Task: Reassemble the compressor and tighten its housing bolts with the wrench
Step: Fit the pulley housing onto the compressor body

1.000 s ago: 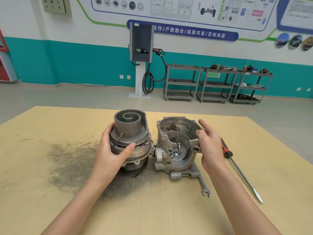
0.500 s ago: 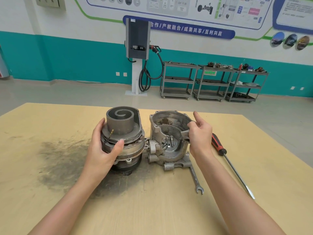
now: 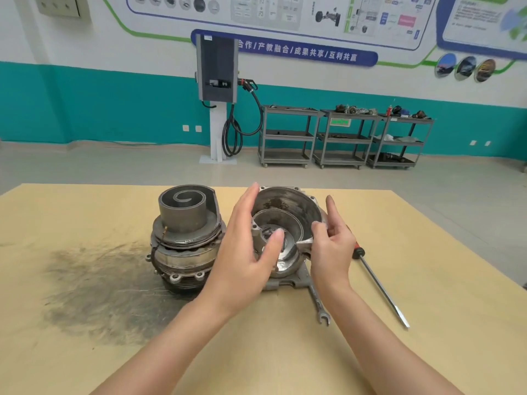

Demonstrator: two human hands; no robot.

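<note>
Near the frame's centre on the bench (image 3: pixel 85 352), the wrench (image 3: pixel 318 302) lies lengthwise, open jaw pointing nearward. Left hand (image 3: pixel 251 252), fingers straight, and right hand (image 3: pixel 332 246), pinching the rim, flank the upward-opening compressor housing (image 3: pixel 288 220); the scroll assembly (image 3: pixel 185 238) stands upright left of it.

Housing (image 3: pixel 288 212) right of scroll body (image 3: pixel 185 238) — bolts perhaps inside.
</note>
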